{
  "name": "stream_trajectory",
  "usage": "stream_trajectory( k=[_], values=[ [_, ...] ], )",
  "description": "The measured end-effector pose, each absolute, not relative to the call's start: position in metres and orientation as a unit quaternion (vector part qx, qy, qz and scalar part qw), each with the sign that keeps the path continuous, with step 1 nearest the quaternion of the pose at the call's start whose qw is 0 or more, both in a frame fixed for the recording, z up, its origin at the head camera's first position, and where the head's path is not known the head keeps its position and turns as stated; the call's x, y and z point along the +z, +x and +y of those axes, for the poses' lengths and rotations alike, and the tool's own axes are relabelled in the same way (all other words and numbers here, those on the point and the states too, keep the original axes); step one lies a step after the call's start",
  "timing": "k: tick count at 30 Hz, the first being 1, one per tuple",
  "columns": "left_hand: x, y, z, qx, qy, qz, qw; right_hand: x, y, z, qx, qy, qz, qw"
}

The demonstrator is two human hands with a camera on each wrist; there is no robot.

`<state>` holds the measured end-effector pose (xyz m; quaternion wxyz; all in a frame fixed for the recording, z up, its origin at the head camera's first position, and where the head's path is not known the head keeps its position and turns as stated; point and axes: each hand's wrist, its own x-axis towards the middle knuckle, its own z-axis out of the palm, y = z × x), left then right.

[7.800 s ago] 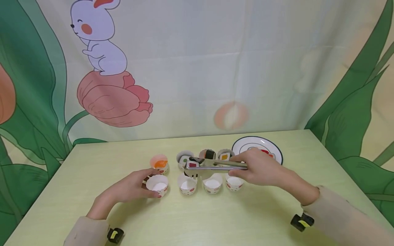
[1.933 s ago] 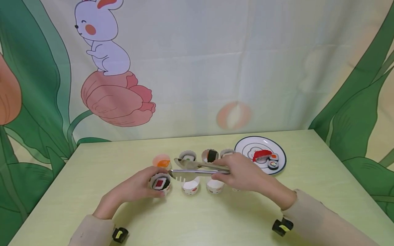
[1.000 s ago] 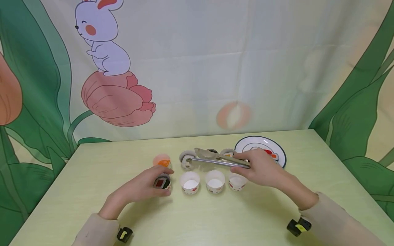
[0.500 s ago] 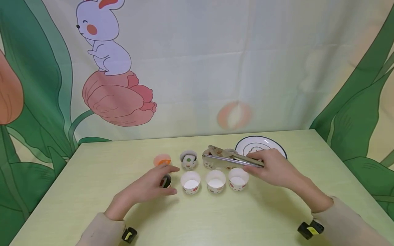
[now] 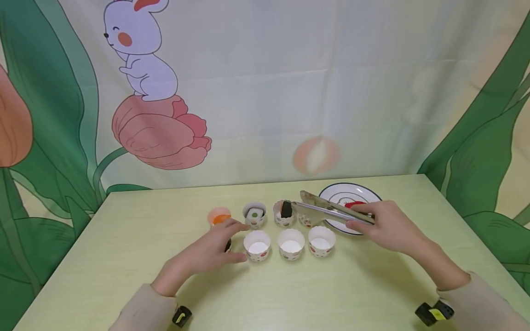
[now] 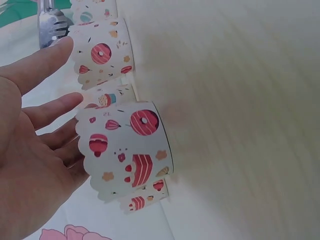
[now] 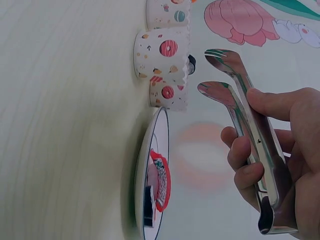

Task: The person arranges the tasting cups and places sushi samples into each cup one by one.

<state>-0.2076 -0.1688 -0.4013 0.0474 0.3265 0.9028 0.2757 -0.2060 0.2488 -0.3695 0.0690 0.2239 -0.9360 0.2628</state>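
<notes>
My left hand (image 5: 207, 248) is spread with thumb and fingers apart, hovering over the front-left paper cup (image 6: 125, 145), which holds a toy sushi roll (image 5: 228, 246) mostly hidden by the fingers. Beside the fingertips stands a second front-row cup (image 5: 257, 247). My right hand (image 5: 389, 225) grips metal tongs (image 5: 331, 211); their tips are apart with nothing between them, above the back-right cup (image 5: 305, 221). In the right wrist view the tongs (image 7: 255, 130) lie between thumb and curled fingers. Under them, a white plate (image 5: 343, 185) carries red toy sushi (image 5: 355, 203), partly covered by tongs and hand.
Two more front-row cups, a middle one (image 5: 291, 245) and a right one (image 5: 321, 242), show bare insides. Behind stand cups with orange sushi (image 5: 221, 219), a green-centred roll (image 5: 254, 214) and black-banded sushi (image 5: 286, 209). A printed curtain (image 5: 248, 115) hangs behind the table (image 5: 290, 294).
The red-centred roll went from the tongs into the front-left cup. My left hand has let go of that cup and shifted right. The tongs have swung right toward the plate.
</notes>
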Motion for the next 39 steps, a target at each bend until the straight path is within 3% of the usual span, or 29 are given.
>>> stream_trajectory(
  k=[12,39],
  values=[
    [-0.404,-0.207,-0.158,0.285,0.337,0.897,0.016,-0.365,-0.201,0.271,0.254,0.176,-0.95,0.053],
    [-0.404,-0.207,-0.14,0.242,0.295,0.923,0.042,-0.37,-0.193,0.322,0.232,0.144,-0.959,0.081]
  ],
)
